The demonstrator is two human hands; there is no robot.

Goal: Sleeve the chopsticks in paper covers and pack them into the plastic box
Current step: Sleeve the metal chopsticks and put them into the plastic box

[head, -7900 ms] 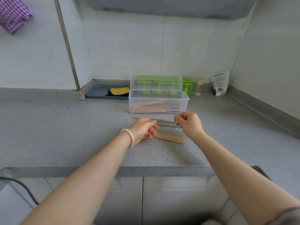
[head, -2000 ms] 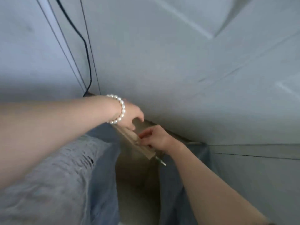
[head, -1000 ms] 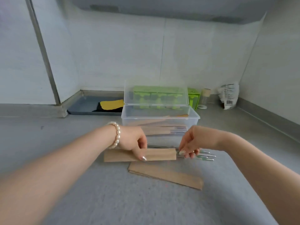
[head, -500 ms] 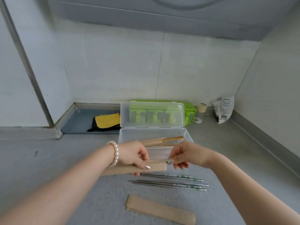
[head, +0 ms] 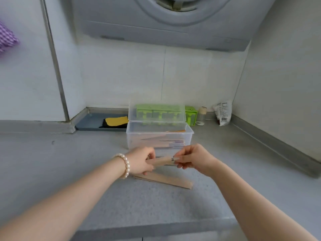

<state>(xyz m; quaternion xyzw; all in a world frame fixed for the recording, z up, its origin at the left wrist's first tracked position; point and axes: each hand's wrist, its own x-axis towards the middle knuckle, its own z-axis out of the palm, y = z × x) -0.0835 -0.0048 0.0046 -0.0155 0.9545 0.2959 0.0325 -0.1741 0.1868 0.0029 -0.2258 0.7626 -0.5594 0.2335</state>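
Two hands hold one paper cover between them, just above the counter.

Left hand (pearl bracelet on its wrist) grips the sleeve's left end; right hand pinches the chopstick tips at its right end. Beyond the hands stands the open plastic box with sleeved pairs inside; spare paper covers lie nearer than the hands.
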